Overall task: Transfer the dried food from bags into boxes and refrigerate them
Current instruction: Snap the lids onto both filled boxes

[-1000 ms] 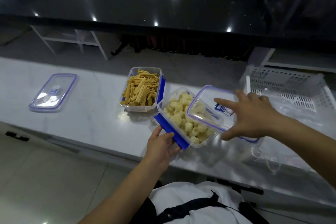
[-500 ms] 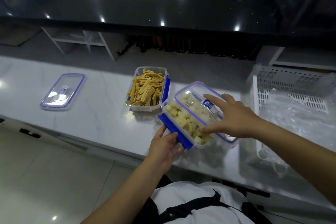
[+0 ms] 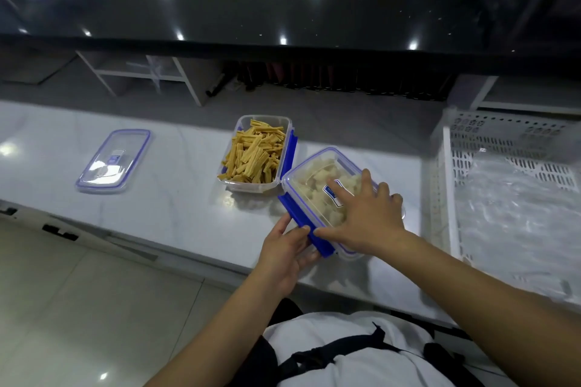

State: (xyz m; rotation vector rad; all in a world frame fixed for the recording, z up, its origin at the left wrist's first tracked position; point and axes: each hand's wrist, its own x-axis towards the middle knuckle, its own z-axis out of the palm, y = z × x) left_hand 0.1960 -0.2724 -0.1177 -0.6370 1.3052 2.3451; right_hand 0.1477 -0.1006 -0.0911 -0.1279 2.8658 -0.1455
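**Lid down on the box of pale chunks**

We have the box of pale chunks (image 3: 314, 192) on the white counter (image 3: 163, 204), near its front edge and just right of the middle. Its clear lid (image 3: 317, 173) with the blue rim lies on top of it, and we see the pale pieces through the plastic. Our right hand (image 3: 364, 217) lies flat on that lid, fingers spread and straight, pressing down, with the thumb reaching toward the near left corner. Our left hand (image 3: 286, 248) is at the near left side of the box, thumb and fingers curled around the blue clip (image 3: 301, 223) that runs along that long edge; whether the clip is snapped shut we cannot tell.

Just to the far left, touching or almost touching this box, stands a second box (image 3: 254, 154) with no lid on, filled with yellow-brown sticks (image 3: 254, 154). A blue clip shows along its right side. Well apart to the left, a spare lid (image 3: 113, 162) lies flat on the counter by itself.

On the right stands a white basket (image 3: 452, 166) with a perforated wall, and crumpled clear plastic bags (image 3: 515, 207) lie inside it. Beyond the counter runs a dark glossy ledge (image 3: 283, 9) with points of light reflected in it, and below it we see white shelving (image 3: 135, 72).
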